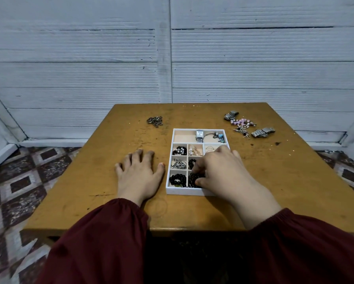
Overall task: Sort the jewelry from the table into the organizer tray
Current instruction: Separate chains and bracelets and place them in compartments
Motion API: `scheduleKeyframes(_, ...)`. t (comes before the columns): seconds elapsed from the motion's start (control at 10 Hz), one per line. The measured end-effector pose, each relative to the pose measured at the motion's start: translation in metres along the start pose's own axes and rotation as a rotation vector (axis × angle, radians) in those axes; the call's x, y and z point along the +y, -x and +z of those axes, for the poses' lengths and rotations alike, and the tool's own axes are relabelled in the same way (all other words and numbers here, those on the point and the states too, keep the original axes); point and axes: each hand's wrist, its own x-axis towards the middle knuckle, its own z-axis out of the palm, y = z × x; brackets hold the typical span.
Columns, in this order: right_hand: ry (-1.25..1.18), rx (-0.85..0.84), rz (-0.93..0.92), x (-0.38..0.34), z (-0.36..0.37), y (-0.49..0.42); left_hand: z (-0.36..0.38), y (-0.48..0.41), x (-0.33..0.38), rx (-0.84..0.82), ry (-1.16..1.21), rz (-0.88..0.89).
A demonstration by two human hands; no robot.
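My right hand (219,171) pinches beads (192,179) in the tray (184,191); my left hand (139,175) lies flat, fingers spread. A snagged finger could drag them back out.

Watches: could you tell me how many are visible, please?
3 watches: one in the far compartment of the tray, two on the table, far right. The right hand may hide more.
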Motion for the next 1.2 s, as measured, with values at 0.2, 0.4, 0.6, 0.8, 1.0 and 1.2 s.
scheduleKeyframes(0.2, -0.12, 0.017, 0.037, 0.003, 0.001, 0.002, 0.001, 0.0, 0.0, 0.003, 0.009, -0.003)
scheduleKeyframes(0.4, -0.217, 0.126, 0.057, 0.002, 0.004, 0.001, 0.0, 0.0, 0.001, -0.007, 0.009, -0.011)
scheduleKeyframes(0.6, -0.313, 0.241, 0.078, -0.003, 0.016, -0.005, -0.002, -0.001, 0.004, -0.048, 0.031, -0.032)
scheduleKeyframes(0.8, -0.375, 0.291, 0.097, -0.001, 0.014, -0.021, -0.011, -0.008, 0.01, -0.056, 0.115, -0.095)
scheduleKeyframes(1.0, -0.378, 0.308, 0.143, 0.017, 0.011, -0.042, -0.029, -0.032, 0.045, 0.141, 0.228, -0.003)
scheduleKeyframes(1.2, -0.417, 0.356, 0.201, 0.053, 0.005, -0.062, -0.039, -0.062, 0.088, 0.203, 0.381, 0.262)
